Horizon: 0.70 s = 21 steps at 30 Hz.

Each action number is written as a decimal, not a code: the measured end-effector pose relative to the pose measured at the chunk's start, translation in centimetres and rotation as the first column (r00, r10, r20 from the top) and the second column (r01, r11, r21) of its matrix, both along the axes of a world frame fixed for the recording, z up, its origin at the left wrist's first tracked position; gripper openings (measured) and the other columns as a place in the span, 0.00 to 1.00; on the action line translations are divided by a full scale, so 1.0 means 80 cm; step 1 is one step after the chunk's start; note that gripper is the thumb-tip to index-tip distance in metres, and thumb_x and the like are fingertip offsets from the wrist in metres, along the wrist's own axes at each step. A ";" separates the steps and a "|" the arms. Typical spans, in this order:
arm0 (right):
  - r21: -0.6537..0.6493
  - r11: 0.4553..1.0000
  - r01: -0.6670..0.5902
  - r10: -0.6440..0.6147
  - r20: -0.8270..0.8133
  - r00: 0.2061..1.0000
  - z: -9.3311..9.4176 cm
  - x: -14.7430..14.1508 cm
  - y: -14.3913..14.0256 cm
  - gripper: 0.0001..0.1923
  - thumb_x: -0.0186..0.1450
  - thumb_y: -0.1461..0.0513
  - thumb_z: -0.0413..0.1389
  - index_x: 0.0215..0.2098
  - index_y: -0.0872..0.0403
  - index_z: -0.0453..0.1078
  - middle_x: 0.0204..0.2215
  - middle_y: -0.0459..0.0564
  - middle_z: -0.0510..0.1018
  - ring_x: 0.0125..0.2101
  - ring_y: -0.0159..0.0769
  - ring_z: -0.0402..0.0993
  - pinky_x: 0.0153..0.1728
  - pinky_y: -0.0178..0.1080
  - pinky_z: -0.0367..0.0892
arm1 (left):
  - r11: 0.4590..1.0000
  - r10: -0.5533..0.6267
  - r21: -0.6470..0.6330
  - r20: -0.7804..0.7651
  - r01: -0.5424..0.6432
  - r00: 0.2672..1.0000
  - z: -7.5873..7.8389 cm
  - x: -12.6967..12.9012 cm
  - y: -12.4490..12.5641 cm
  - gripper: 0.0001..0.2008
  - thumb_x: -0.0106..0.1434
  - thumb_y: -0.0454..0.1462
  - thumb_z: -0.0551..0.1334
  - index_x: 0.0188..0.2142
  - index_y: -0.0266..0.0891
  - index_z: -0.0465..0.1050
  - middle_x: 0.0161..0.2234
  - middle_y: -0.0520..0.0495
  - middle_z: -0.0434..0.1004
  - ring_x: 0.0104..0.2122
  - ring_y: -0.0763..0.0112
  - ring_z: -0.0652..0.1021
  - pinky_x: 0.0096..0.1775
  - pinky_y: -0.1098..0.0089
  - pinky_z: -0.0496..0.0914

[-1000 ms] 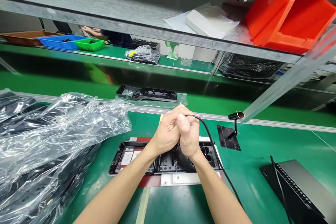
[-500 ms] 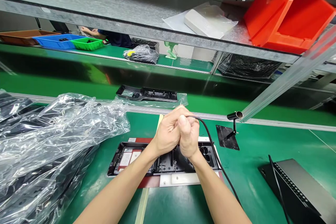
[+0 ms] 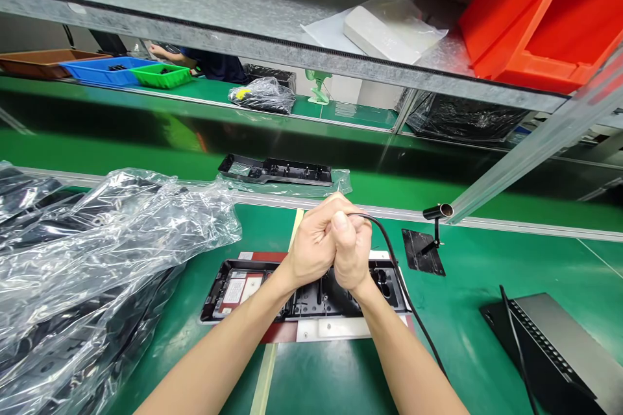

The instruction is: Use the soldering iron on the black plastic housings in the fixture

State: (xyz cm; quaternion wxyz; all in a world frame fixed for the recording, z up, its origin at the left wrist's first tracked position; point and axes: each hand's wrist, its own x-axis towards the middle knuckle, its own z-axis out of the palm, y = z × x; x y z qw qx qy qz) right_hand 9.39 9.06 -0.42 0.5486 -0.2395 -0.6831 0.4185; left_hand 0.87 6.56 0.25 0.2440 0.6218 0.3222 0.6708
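My left hand [image 3: 313, 243] and my right hand [image 3: 354, 249] are pressed together, both closed around a black cable [image 3: 387, 240]. The cable comes out at the top of my fists, arcs over my right wrist and runs down to the right; its gripped part is hidden by the fingers. Below my hands a long black plastic housing [image 3: 210, 298] lies with its inside facing up, showing ribs and round openings. It rests on a red and white fixture [image 3: 335, 329]. My forearms cover part of both.
Plastic-wrapped black parts [image 3: 111, 246] fill the left. Behind sits another black housing [image 3: 296, 172] on clear film. To the right are a small black stand with a tube [image 3: 438, 212] and a black-grey panel [image 3: 549, 337]. Overhead, a metal shelf [image 3: 195, 32] holds a red bin [image 3: 520, 26]. Across, a person's arm shows.
My hands keep the same closed grip on the cable, with hardly any movement. The view has shifted very slightly.
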 end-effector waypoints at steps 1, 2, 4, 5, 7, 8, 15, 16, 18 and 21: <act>0.002 1.000 0.003 -0.003 0.002 1.000 0.000 0.000 0.000 0.24 0.68 0.49 0.50 0.19 0.50 0.53 0.20 0.43 0.54 0.24 0.33 0.57 0.27 0.38 0.60 | 1.000 0.001 0.000 0.001 -0.001 1.000 0.000 0.000 0.000 0.10 0.71 0.39 0.60 0.41 0.40 0.80 0.37 0.44 0.77 0.37 0.64 0.76 0.40 0.63 0.71; 0.004 1.000 0.008 -0.008 0.006 1.000 0.000 0.000 -0.001 0.24 0.68 0.49 0.50 0.19 0.49 0.53 0.20 0.43 0.55 0.24 0.33 0.57 0.26 0.38 0.60 | 1.000 0.004 0.000 0.002 -0.004 1.000 0.000 0.000 0.000 0.10 0.72 0.39 0.59 0.41 0.40 0.80 0.37 0.44 0.76 0.37 0.64 0.76 0.39 0.63 0.71; 0.008 1.000 0.012 -0.013 0.017 1.000 0.001 0.000 -0.001 0.24 0.68 0.48 0.50 0.19 0.50 0.53 0.20 0.43 0.55 0.24 0.33 0.57 0.26 0.38 0.60 | 1.000 0.004 0.000 0.005 -0.004 1.000 -0.001 0.000 -0.001 0.10 0.72 0.39 0.59 0.42 0.40 0.80 0.37 0.44 0.76 0.37 0.64 0.76 0.40 0.63 0.71; 0.009 1.000 0.012 -0.012 0.021 1.000 0.002 0.000 -0.001 0.24 0.67 0.48 0.50 0.19 0.49 0.52 0.20 0.43 0.55 0.24 0.33 0.56 0.26 0.38 0.60 | 1.000 0.001 0.001 0.011 -0.001 1.000 -0.001 0.000 -0.001 0.11 0.72 0.39 0.59 0.42 0.40 0.80 0.37 0.44 0.76 0.37 0.64 0.76 0.39 0.63 0.71; 0.012 1.000 0.015 -0.015 0.030 0.999 0.003 0.000 -0.002 0.24 0.67 0.48 0.50 0.19 0.49 0.52 0.19 0.43 0.55 0.23 0.33 0.56 0.26 0.39 0.60 | 1.000 -0.005 0.004 0.022 0.005 1.000 -0.002 0.000 -0.001 0.11 0.72 0.39 0.58 0.42 0.40 0.80 0.37 0.44 0.76 0.37 0.64 0.76 0.39 0.63 0.72; 0.013 1.000 0.017 -0.018 0.034 0.999 0.003 -0.001 -0.002 0.24 0.67 0.47 0.50 0.19 0.49 0.52 0.19 0.43 0.55 0.23 0.33 0.56 0.26 0.39 0.60 | 1.000 -0.006 0.005 0.023 0.006 1.000 -0.003 0.000 -0.001 0.10 0.72 0.39 0.58 0.42 0.40 0.79 0.37 0.44 0.76 0.37 0.64 0.76 0.40 0.63 0.72; 0.002 1.000 0.022 -0.022 -0.012 1.000 0.001 -0.002 -0.003 0.25 0.67 0.48 0.50 0.18 0.49 0.50 0.18 0.42 0.53 0.23 0.33 0.56 0.27 0.39 0.60 | 1.000 0.001 0.012 0.008 -0.001 1.000 -0.001 -0.001 -0.001 0.09 0.71 0.38 0.60 0.40 0.40 0.79 0.35 0.45 0.74 0.35 0.66 0.74 0.39 0.65 0.70; 0.000 1.000 0.019 -0.019 -0.019 1.000 0.001 -0.002 -0.003 0.25 0.67 0.48 0.51 0.18 0.49 0.50 0.17 0.42 0.52 0.23 0.33 0.56 0.28 0.40 0.60 | 1.000 0.003 0.010 0.006 -0.003 1.000 -0.001 0.000 -0.002 0.09 0.71 0.39 0.60 0.40 0.40 0.79 0.35 0.45 0.74 0.35 0.66 0.74 0.39 0.65 0.70; -0.002 1.000 0.014 -0.014 -0.029 0.999 0.001 -0.002 -0.003 0.25 0.67 0.48 0.51 0.18 0.49 0.49 0.17 0.42 0.52 0.22 0.33 0.56 0.28 0.40 0.60 | 1.000 0.011 0.005 0.000 -0.011 1.000 -0.001 0.000 -0.002 0.09 0.71 0.40 0.61 0.40 0.40 0.79 0.36 0.45 0.75 0.35 0.66 0.75 0.39 0.65 0.71; 0.001 1.000 0.006 -0.005 -0.036 0.999 0.002 -0.001 -0.003 0.25 0.68 0.49 0.51 0.18 0.49 0.50 0.17 0.42 0.52 0.22 0.33 0.55 0.28 0.40 0.60 | 1.000 0.025 0.000 -0.003 -0.025 1.000 -0.002 0.000 -0.001 0.10 0.71 0.41 0.60 0.40 0.40 0.79 0.36 0.45 0.76 0.35 0.66 0.75 0.38 0.66 0.71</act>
